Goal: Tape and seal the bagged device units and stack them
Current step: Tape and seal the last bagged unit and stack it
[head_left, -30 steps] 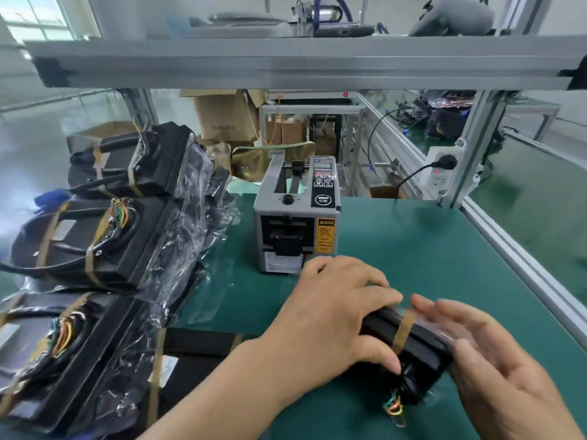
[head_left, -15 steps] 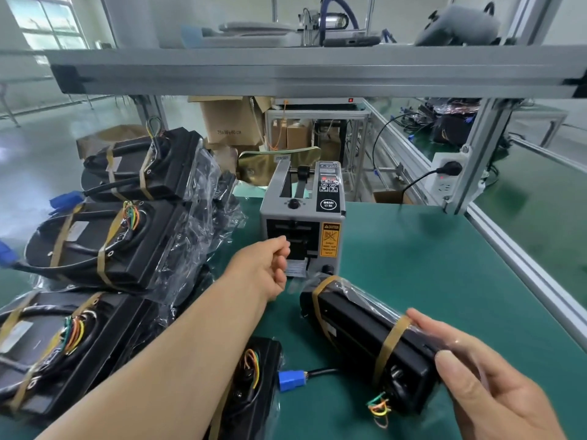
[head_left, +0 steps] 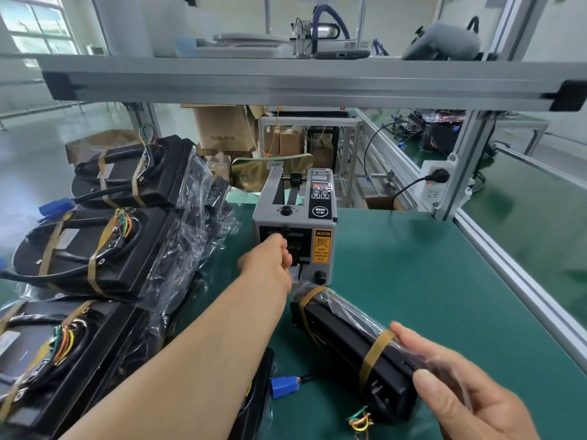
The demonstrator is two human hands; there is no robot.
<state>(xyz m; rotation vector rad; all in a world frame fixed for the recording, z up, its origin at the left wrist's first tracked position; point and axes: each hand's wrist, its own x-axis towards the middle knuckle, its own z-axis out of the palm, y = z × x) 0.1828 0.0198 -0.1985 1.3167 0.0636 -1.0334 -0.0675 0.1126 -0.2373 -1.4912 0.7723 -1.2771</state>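
A black oblong device unit (head_left: 349,341), sealed in a clear plastic bag, lies slantwise on the green desk (head_left: 428,274), near the front and just right of centre. Its far end points at a tape dispenser and lies just beside its base. Two bands of brownish tape (head_left: 374,354) wrap around the unit, one near each end, and a small tuft of coloured wires (head_left: 359,420) sticks out at the near end. The right hand (head_left: 460,398) grasps that near end through the loose bag, fingers over the far side and thumb pressed on the near side. The left hand (head_left: 270,262) is stretched forward, its curled fingers at the outlet slot of the grey tape dispenser (head_left: 295,223). The back of the hand hides the fingertips, so it cannot be told whether they pinch a strip of tape. The dispenser stands upright mid-desk, with a yellow caution label on its front. A blue connector (head_left: 284,387) on a short cable lies on the desk between the left forearm and the unit. Along the left side, a pile of bagged units (head_left: 104,249), already taped, rises in tiers. Behind the desk are cardboard boxes (head_left: 222,128) and a white power strip (head_left: 435,182) with a black plug in it. An aluminium shelf rail (head_left: 286,87) runs overhead.
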